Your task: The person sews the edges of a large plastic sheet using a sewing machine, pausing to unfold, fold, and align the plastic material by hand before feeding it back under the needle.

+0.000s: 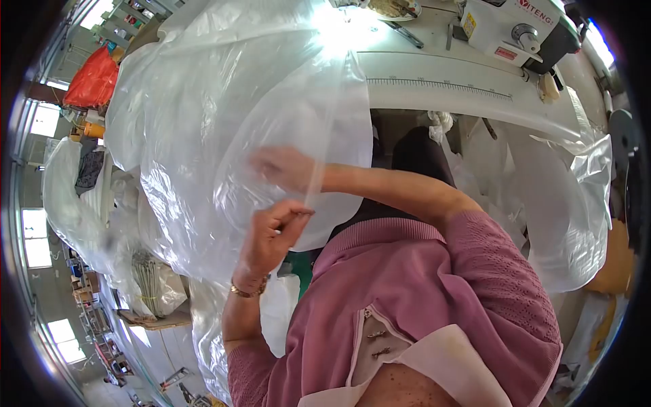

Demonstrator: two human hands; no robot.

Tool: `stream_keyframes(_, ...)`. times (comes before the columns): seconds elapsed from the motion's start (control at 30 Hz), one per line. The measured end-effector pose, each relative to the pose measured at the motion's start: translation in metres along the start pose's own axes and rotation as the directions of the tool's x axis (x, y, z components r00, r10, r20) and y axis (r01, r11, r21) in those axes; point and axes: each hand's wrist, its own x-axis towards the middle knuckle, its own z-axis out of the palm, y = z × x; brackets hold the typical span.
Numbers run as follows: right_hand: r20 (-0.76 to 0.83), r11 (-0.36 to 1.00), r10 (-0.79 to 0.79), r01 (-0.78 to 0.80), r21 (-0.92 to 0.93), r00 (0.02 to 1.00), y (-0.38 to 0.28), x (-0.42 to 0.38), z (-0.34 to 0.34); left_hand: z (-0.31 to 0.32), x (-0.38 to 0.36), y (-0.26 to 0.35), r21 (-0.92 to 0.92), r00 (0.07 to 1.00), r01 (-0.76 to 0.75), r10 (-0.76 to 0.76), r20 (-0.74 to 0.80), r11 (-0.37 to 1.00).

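Observation:
A large sheet of translucent plastic film (203,88) drapes from the work table down over my lap. My left hand (268,234), with a bracelet or watch at its wrist, pinches the film's edge between thumb and fingertips. Just above it, my right hand (285,168) reaches in behind a layer of the film. Its forearm crosses in front of my body, and the fingers show only as a blur through the plastic.
A white sewing machine (505,34) stands on the table at the upper right, beside a printed ruler scale (441,85) along the table's edge. More clear plastic (563,210) hangs at the right. On the left are a red bag (91,78) and a bundle of thin rods (150,281).

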Motion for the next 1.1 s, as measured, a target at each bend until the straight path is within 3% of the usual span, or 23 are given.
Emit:
stream_keyframes(0.07,-0.121,0.977,-0.120,0.096,-0.189,0.985,0.029,-0.050,-0.017,0.013,0.003,-0.016,-0.080,0.997,0.062,-0.058,0.051,0.995)
stream_keyframes(0.1,-0.354,0.997,0.056,-0.071,-0.030,0.933,0.022,-0.070,-0.023,0.019,0.005,-0.025,-0.089,0.997,0.064,-0.060,0.047,0.994)
stream_keyframes(0.13,-0.535,0.966,0.256,-0.200,0.162,0.805,0.015,-0.088,-0.030,0.024,0.006,-0.034,-0.102,0.996,0.062,-0.055,0.064,0.993)
stream_keyframes(0.2,-0.710,0.914,0.344,-0.391,0.105,0.614,0.019,-0.118,-0.051,0.035,0.009,-0.046,-0.128,0.996,0.061,-0.053,0.069,0.990)
stream_keyframes(0.3,-0.819,0.913,0.235,-0.407,0.001,0.524,0.048,-0.145,-0.048,0.042,0.009,-0.051,-0.137,0.999,0.020,-0.015,0.036,0.990)
stream_keyframes(0.33,-0.812,0.913,0.240,-0.407,0.003,0.532,0.059,-0.146,-0.044,0.042,0.009,-0.047,-0.044,0.999,-0.023,0.024,0.033,0.999)
stream_keyframes(0.4,-0.586,0.822,0.548,-0.513,0.247,0.597,0.071,-0.148,-0.036,0.042,0.007,-0.040,0.048,0.999,-0.049,0.048,0.024,0.998)
stream_keyframes(0.43,-0.407,0.782,0.624,-0.530,0.328,0.667,0.074,-0.147,-0.035,0.042,0.006,-0.035,0.122,0.996,-0.092,0.092,0.004,0.988)
stream_keyframes(0.47,-0.397,0.778,0.629,-0.533,0.333,0.669,0.072,-0.153,-0.032,0.043,0.004,-0.032,0.199,0.990,-0.134,0.139,-0.009,0.971)
stream_keyframes(0.5,-0.297,0.736,0.669,-0.663,0.135,0.682,0.059,-0.151,-0.035,0.043,0.003,-0.029,0.201,0.991,-0.127,0.133,-0.015,0.971)
stream_keyframes(0.53,-0.201,0.672,0.712,-0.736,-0.084,0.673,0.044,-0.147,-0.040,0.042,0.002,-0.026,0.307,0.970,-0.212,0.239,-0.052,0.928)
stream_keyframes(0.57,-0.189,0.673,0.714,-0.735,-0.081,0.674,0.024,-0.146,-0.044,0.042,-0.001,-0.024,0.409,0.938,-0.281,0.338,-0.074,0.868)
stream_keyframes(0.63,-0.081,0.917,0.351,-0.360,-0.172,0.933,-0.027,-0.153,-0.053,0.040,-0.002,-0.019,0.487,0.923,-0.295,0.376,-0.076,0.822)
stream_keyframes(0.67,-0.078,0.913,0.363,-0.372,-0.169,0.928,-0.050,-0.156,-0.056,0.041,-0.001,-0.016,0.562,0.899,-0.320,0.431,-0.073,0.762)
stream_keyframes(0.73,-0.101,0.928,0.366,-0.356,0.110,0.925,-0.083,-0.159,-0.058,0.046,0.001,-0.007,0.555,0.901,-0.339,0.432,-0.041,0.760)
stream_keyframes(0.77,-0.078,0.954,0.298,-0.298,0.020,0.951,-0.085,-0.164,-0.057,0.048,0.003,-0.004,0.558,0.898,-0.360,0.441,-0.011,0.748)
stream_keyframes(0.9,-0.066,0.966,0.258,-0.256,0.027,0.964,-0.087,-0.163,-0.044,0.053,0.005,-0.005,0.571,0.931,-0.310,0.364,0.021,0.760)
stream_keyframes(0.97,0.001,0.990,0.116,-0.115,-0.087,0.993,-0.084,-0.162,-0.035,0.052,0.002,-0.007,0.497,0.950,-0.280,0.313,0.019,0.822)
stream_keyframes(1.1,0.114,0.995,0.039,-0.029,-0.093,0.993,-0.090,-0.155,-0.031,0.050,0.000,-0.011,0.520,0.927,-0.318,0.374,-0.003,0.793)
